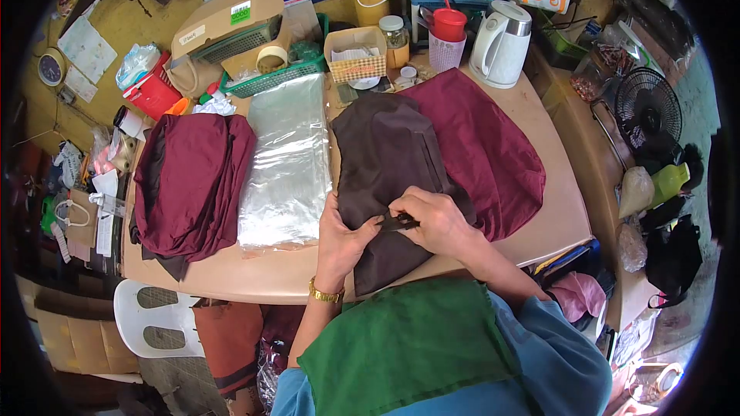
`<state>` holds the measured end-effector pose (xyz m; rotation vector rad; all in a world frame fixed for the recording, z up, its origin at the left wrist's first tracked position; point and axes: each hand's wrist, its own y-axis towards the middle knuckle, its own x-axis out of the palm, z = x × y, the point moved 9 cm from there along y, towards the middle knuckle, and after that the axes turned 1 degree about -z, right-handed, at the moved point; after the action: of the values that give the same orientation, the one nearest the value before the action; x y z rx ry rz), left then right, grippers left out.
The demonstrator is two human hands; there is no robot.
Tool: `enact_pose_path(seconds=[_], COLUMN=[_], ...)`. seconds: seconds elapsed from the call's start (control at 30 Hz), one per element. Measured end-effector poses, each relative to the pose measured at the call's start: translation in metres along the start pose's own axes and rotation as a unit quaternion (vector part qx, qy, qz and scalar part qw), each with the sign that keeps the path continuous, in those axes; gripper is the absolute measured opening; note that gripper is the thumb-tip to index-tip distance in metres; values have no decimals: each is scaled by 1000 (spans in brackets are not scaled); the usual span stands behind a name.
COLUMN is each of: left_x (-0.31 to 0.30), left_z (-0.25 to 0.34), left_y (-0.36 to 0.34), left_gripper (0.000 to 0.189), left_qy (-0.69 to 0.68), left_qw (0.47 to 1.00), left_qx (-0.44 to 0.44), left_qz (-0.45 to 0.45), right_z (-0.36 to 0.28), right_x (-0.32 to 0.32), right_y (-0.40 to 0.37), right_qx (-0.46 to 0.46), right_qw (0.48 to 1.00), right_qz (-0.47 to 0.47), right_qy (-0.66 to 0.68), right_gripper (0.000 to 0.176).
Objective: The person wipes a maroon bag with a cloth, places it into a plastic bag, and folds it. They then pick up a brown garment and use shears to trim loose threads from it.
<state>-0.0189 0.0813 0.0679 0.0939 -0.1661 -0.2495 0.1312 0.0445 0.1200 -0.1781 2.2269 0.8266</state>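
A dark brown cloth piece (385, 146), sewn like a bag or cover, lies across the table in front of me. My left hand (344, 235) pinches its near part between thumb and fingers. Small black-handled snips (405, 220) sit in my right hand (435, 219), whose fingers are closed round them. Their tip is close to my left thumb, at the cloth; whether it touches a thread is too small to tell. Partly beneath the brown cloth, a maroon cloth piece (493, 154) spreads to the right.
A folded maroon cloth stack (193, 185) lies at the left, beside a pile of clear plastic bags (285, 154). Along the back stand a green basket (277, 78), a woven basket (354, 58), a jar (395, 42) and a white kettle (501, 42). A white chair (158, 316) is at lower left.
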Motion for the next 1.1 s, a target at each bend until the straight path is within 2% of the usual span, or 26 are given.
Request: enact_pose_path(seconds=[0.07, 0.1, 0.17, 0.2, 0.27, 0.3, 0.43, 0.5, 0.63, 0.7, 0.83, 0.9, 1.0, 1.1], left_x=[0, 2, 3, 2, 1, 2, 0, 3, 10, 11, 9, 9, 8, 11], left_z=[1, 0, -4, -7, -7, -4, -3, 2, 9, 7, 5, 4, 5, 9], left_y=[-1, -1, -1, 0, 0, 1, 0, 0, -4, -5, -6, -6, -6, -7], left_gripper=[50, 49, 48, 48, 49, 50, 53, 49, 46, 48, 50, 50, 50, 50], left_qy=[1, -28, -57, -67, -76, -66, -41, -36, -22, -15, 2, -11, -22, -22], left_qw=[1000, 999, 998, 997, 996, 997, 998, 999, 999, 1000, 1000, 999, 999, 999], left_qx=[-12, -26, -40, -43, -45, -42, -51, -30, -13, -6, -12, -15, -15, -8], left_qz=[3, -1, -6, -9, -10, -10, 26, 20, 19, 19, 23, 28, 34, 31], right_z=[9, 12, 41, 43, 64, 62, 44, 20, 27, 41, 47, 52, 44, 44], right_x=[-2, 0, 6, 6, 18, 14, 9, -11, -8, 6, 11, 14, 10, 10], right_y=[4, 4, 1, 1, -6, -5, -4, 4, 3, -3, -7, -8, -5, -6], right_qx=[36, 36, 134, 134, 242, 230, 231, 125, 195, 281, 294, 288, 268, 281], right_qw=[992, 992, 954, 954, 900, 894, 902, 970, 961, 931, 920, 902, 899, 914], right_qz=[7, 7, 43, 43, 24, 31, 36, 64, 43, -5, -22, 10, 15, -20], right_qy=[122, 122, 264, 265, 363, 384, 363, 197, 189, 234, 258, 322, 346, 292], right_gripper=[22, 22, 6, 6, 8, 9, 17, 25, 24, 21, 20, 19, 17, 16])
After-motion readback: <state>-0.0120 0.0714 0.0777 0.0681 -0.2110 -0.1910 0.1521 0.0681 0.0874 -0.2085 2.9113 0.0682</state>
